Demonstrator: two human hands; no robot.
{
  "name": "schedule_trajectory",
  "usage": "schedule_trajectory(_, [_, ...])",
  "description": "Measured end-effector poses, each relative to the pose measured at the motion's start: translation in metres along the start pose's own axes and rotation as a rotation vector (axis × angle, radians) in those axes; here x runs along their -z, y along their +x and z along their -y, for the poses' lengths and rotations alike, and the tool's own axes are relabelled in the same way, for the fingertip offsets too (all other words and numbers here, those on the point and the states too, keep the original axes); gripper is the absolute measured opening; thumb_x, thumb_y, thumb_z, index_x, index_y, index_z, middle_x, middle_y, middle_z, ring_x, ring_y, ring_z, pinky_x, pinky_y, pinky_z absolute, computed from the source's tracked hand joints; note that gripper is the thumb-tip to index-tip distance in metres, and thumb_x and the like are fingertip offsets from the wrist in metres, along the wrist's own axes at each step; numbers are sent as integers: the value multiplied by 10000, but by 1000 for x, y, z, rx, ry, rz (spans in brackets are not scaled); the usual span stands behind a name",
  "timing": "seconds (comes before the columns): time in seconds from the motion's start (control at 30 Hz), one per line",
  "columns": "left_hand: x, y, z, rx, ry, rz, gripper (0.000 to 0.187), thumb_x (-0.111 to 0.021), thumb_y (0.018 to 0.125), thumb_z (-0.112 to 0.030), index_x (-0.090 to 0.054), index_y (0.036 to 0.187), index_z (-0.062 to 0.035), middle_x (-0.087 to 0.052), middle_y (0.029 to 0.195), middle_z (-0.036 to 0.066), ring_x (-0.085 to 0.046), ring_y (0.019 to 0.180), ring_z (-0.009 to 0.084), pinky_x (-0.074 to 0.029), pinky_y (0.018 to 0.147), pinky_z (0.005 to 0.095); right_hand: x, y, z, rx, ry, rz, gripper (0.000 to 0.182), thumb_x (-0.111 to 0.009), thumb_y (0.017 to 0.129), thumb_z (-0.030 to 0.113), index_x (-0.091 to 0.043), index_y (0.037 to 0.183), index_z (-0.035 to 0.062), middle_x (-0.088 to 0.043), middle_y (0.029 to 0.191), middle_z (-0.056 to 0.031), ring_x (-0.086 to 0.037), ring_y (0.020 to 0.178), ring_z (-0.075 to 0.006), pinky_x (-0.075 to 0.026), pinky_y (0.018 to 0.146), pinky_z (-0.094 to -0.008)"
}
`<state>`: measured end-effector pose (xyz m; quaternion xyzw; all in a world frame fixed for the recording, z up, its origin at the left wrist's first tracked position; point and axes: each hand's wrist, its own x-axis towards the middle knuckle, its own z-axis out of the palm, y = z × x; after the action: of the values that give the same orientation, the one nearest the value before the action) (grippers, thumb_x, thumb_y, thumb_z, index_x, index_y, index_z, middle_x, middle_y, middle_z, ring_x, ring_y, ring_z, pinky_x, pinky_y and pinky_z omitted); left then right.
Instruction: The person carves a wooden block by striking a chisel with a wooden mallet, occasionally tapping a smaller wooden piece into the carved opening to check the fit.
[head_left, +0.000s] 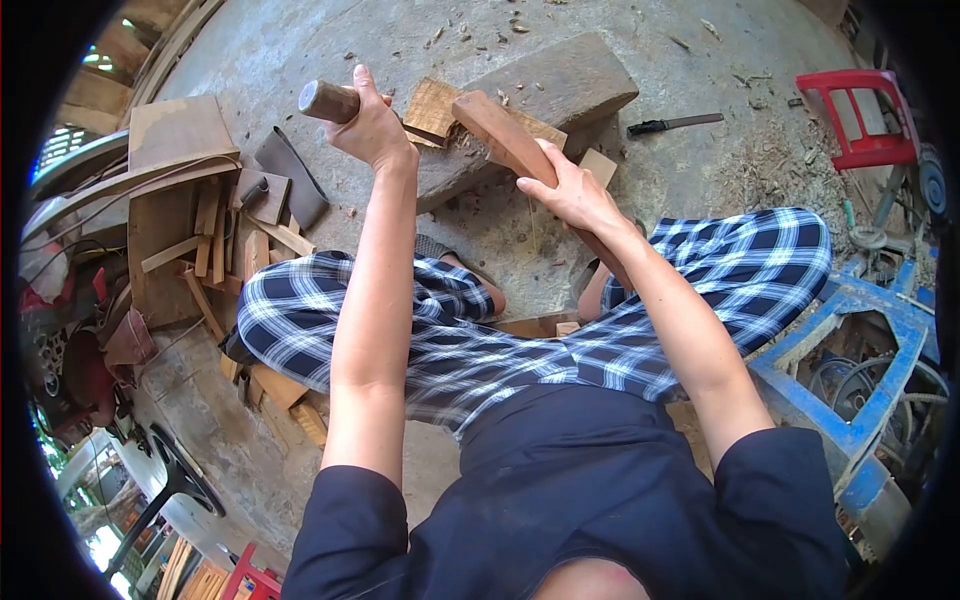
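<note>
My left hand (pixel 372 128) is raised and closed around a round wooden tool handle (pixel 326 100); the hand hides the tool's head. Lower and to the right, my right hand (pixel 572 192) grips a long reddish-brown piece of wood (pixel 502 135), which stands tilted with its far end on a thick grey chopping block (pixel 560 85). A pale flat offcut (pixel 433 106) lies on the block between the two hands. I am sitting with checked cloth over my knees (pixel 470 350), and wood chips lie around the block.
Wood offcuts and boards (pixel 215 235) are piled at the left beside a dark flat blade (pixel 290 172). On the concrete floor to the right lies a knife (pixel 675 124). A red plastic stool (pixel 860 118) and a blue metal frame (pixel 865 385) stand at the right.
</note>
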<state>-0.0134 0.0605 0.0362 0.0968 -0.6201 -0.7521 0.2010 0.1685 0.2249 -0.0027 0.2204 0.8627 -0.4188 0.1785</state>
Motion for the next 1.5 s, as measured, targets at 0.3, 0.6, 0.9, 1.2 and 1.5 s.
schedule_trajectory(0.3, [-4, -4, 7, -21, 53, 14, 286, -779, 890, -167, -563, 724, -79, -593, 626, 3, -548, 542, 97, -489, 562, 274, 1, -2, 2, -6, 24, 20, 816, -644, 862, 568, -340, 1538, 226, -620, 1308, -235, -595, 1219, -410, -463, 1032, -458])
schedule_trajectory(0.6, [-5, -18, 11, -172, 18, 73, 271, -785, 882, -124, -567, 724, -94, -594, 626, 0, -541, 523, 74, -443, 507, 237, 18, 7, 2, 27, 84, 63, 885, -663, 827, 563, -339, 1543, 157, -587, 1362, -237, -577, 1242, -408, -446, 1052, -459])
schedule_trajectory(0.9, [-2, -13, 1, -7, -11, 13, 309, -769, 899, -142, -535, 703, -96, -588, 627, -5, -548, 554, 86, -473, 552, 258, 9, 1, 1, 30, 81, 27, 878, -662, 837, 576, -336, 1545, 171, -589, 1358, -231, -582, 1239, -400, -455, 1047, -452])
schedule_trajectory(1.2, [-4, -8, -2, -47, 30, 36, 319, -762, 908, -147, -522, 703, -101, -576, 621, -7, -528, 548, 78, -465, 548, 255, 6, 2, 0, 40, 74, 26, 872, -656, 848, 590, -337, 1547, 178, -588, 1360, -227, -583, 1243, -387, -466, 1029, -439])
schedule_trajectory(1.5, [-5, -13, -2, -56, 7, 37, 329, -761, 909, -144, -519, 690, -105, -572, 620, -9, -514, 545, 78, -441, 546, 262, 6, 1, 1, 16, 100, 32, 859, -661, 827, 567, -336, 1539, 212, -599, 1347, -229, -583, 1226, -422, -453, 1048, -480])
